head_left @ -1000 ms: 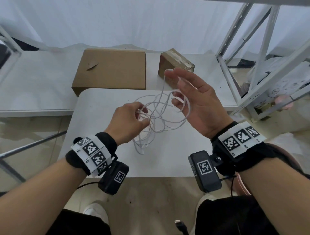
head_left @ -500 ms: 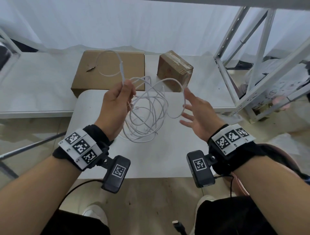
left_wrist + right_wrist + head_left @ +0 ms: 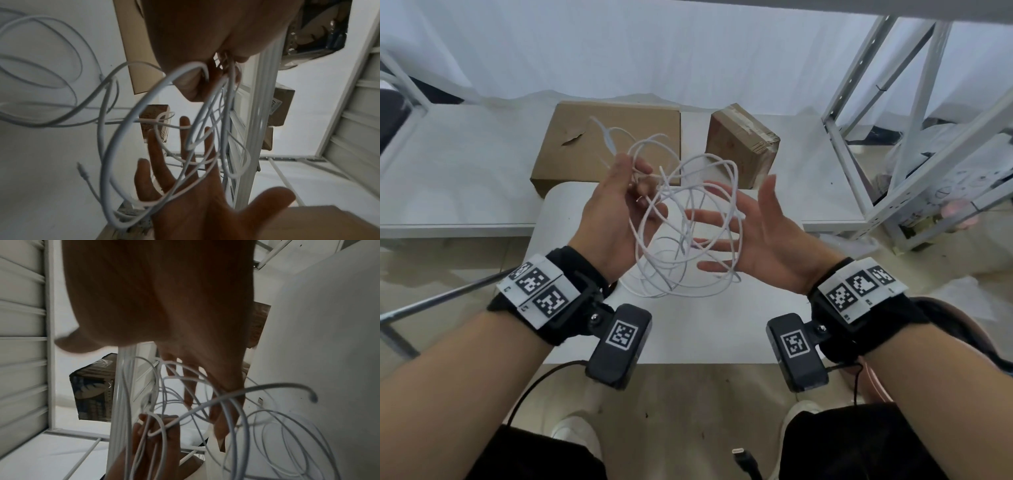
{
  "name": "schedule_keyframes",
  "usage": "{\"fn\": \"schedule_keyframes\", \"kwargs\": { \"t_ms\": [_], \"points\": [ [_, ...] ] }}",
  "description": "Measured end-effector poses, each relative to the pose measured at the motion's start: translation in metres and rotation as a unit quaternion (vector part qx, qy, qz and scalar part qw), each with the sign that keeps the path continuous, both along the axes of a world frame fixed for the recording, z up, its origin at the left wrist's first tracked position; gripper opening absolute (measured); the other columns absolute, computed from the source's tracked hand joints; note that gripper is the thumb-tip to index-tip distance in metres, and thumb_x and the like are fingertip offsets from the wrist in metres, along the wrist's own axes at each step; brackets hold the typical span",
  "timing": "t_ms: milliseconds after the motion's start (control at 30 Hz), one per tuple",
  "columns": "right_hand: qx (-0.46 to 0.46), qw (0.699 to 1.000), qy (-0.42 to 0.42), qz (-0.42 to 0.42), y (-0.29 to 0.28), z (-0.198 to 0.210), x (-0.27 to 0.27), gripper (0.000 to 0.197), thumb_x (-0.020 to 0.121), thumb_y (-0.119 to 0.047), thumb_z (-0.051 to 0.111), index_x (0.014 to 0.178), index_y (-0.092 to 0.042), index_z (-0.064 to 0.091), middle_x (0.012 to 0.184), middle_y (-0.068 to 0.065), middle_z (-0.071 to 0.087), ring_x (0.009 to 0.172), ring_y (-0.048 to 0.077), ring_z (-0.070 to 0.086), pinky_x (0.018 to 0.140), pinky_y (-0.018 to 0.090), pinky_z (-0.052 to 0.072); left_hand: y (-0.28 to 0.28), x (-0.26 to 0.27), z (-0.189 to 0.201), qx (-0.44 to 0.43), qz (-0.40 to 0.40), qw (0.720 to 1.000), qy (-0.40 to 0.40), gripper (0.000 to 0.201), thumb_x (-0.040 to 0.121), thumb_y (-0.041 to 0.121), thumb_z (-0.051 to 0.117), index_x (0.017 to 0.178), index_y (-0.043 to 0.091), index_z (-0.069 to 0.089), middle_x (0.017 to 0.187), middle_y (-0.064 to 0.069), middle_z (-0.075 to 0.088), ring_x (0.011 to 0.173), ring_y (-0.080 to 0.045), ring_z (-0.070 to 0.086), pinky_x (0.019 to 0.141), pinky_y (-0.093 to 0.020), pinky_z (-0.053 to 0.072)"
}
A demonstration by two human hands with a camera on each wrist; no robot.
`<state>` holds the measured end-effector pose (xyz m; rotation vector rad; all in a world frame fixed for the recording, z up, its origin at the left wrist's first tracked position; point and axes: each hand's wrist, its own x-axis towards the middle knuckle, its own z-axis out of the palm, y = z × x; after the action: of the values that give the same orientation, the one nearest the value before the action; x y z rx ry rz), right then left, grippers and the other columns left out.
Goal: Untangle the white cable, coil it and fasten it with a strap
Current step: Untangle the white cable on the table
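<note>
Below both hands stands the white rounded table [image 3: 571, 308]. Beyond the fingertips lie the flat brown cardboard box [image 3: 585, 144] and, to its right, the small taped brown cardboard box [image 3: 739, 144]. The thin white cable [image 3: 681, 240], a loose tangle of loops, hangs in the air between the two palms. The left hand [image 3: 616, 212] has its fingers curled and pinches several strands near their top, and one cable end rises above these fingers. The right hand [image 3: 763, 233] is spread wide, fingers straight, with loops lying across them.
</note>
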<state>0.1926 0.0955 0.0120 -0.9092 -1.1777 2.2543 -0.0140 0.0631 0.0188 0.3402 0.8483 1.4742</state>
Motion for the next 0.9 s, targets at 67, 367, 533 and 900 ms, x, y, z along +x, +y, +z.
{"fn": "schedule_keyframes", "kwargs": {
  "t_ms": [67,367,533,900],
  "points": [
    [0.021,0.999,-0.044,0.001,-0.001,0.002,0.0,0.096,0.061,-0.051,0.086,0.144,-0.028,0.044,0.135,0.017,0.06,0.11,0.042,0.064,0.093,0.05,0.055,0.002,-0.005,-0.003,-0.016,0.019,0.999,-0.025,0.038,0.105,0.043,0.039,0.084,0.017,0.056,0.064,0.004,0.04,0.058,-0.01,0.037,0.058,-0.021,0.042],
    [0.208,0.937,-0.282,0.004,-0.009,-0.008,0.001,0.066,0.082,-0.003,0.077,0.138,-0.021,0.046,0.106,0.016,0.072,0.072,0.023,0.072,0.059,0.025,0.053,0.004,-0.01,-0.008,-0.038,0.015,0.999,0.026,0.032,0.097,0.051,0.054,0.113,0.026,0.066,0.083,0.002,0.054,0.068,-0.009,0.048,0.069,-0.023,0.045],
    [0.172,0.939,-0.271,-0.119,-0.006,-0.004,-0.001,0.035,0.103,-0.023,0.052,0.137,-0.017,0.049,0.108,0.019,0.07,0.067,0.025,0.071,0.053,0.028,0.051,0.001,-0.001,-0.006,-0.07,-0.034,0.983,0.167,0.017,0.098,0.045,0.059,0.101,0.029,0.061,0.103,-0.002,0.063,0.07,-0.01,0.052,0.064,-0.023,0.048],
    [0.167,0.899,-0.345,-0.213,0.002,-0.008,0.0,0.035,0.101,-0.047,0.048,0.095,-0.021,0.07,0.112,0.009,0.069,0.101,0.02,0.063,0.093,0.046,0.054,-0.006,0.004,-0.014,-0.039,-0.084,0.88,0.467,0.018,0.102,0.018,0.054,0.107,0.017,0.07,0.069,0.001,0.065,0.053,-0.005,0.048,0.055,-0.02,0.04]
  ]
}}
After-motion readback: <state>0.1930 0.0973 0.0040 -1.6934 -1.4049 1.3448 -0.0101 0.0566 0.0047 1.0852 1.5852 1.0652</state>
